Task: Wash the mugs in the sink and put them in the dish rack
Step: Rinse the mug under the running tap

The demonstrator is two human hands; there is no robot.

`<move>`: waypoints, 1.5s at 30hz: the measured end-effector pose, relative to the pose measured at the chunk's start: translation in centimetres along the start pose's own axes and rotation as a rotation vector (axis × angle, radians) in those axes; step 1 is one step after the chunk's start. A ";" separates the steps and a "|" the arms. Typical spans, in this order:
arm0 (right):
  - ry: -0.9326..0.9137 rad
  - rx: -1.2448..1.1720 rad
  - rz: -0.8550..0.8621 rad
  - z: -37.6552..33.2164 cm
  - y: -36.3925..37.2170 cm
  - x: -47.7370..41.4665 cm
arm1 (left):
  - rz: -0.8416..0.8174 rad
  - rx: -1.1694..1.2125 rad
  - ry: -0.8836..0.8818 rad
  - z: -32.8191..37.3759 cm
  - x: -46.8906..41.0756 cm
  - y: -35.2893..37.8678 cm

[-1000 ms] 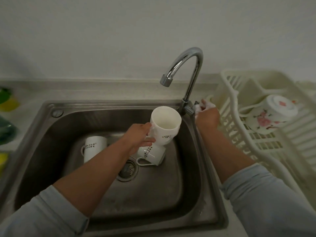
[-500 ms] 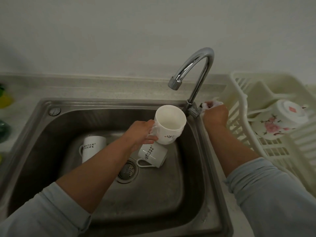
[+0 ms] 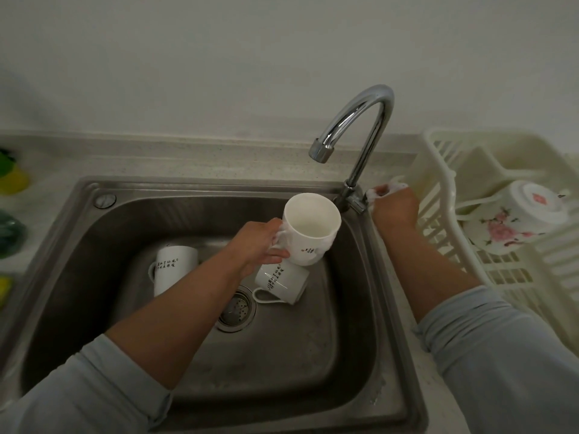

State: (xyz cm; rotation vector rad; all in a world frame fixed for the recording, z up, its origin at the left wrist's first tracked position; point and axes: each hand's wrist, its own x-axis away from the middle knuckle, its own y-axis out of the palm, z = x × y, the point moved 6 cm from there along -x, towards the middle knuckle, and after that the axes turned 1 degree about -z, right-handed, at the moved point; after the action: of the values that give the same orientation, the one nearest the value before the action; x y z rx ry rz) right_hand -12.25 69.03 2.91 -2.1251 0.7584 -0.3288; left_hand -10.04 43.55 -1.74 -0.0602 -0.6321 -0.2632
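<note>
Glossy chrome faucet (image 3: pixel 369 120), seemingly plastic rack (image 3: pixel 438 214)

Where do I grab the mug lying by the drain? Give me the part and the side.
Its handle, from the near side. The lying mug has the loop sticking out toward the person, while the left hand and held mug overhang its far side.

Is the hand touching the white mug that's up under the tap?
Touching. The head view shows the left hand gripping the white mug at its handle, holding it above the sink.
</note>
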 end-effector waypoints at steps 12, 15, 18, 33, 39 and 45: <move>-0.016 -0.001 -0.010 -0.2 0.4 0.8 | 0.026 0.013 -0.018 -0.3 0.2 -0.4; -0.015 -0.010 -0.017 -0.2 0.5 1.2 | 0.018 0.010 -0.010 -0.3 0.2 -0.4; -0.013 -0.004 -0.011 -0.4 0.4 1.4 | 0.027 0.008 -0.004 -0.3 0.1 -0.4; 0.004 -0.013 0.003 -0.1 0.9 1.6 | 0.040 -0.012 -0.018 -0.6 0.1 -0.8; -0.047 -0.251 0.011 -0.3 2.0 3.0 | 0.126 -0.072 0.033 -0.7 0.0 -1.5; 0.035 -0.572 -0.640 -2.5 6.7 7.3 | 0.257 -0.533 0.350 1.0 1.1 -2.2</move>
State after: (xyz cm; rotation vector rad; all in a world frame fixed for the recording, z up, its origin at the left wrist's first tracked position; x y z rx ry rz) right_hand -10.41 59.77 -1.07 -2.8909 0.1639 -0.5296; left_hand -10.41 41.30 -0.33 -0.5916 -0.1885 -0.1810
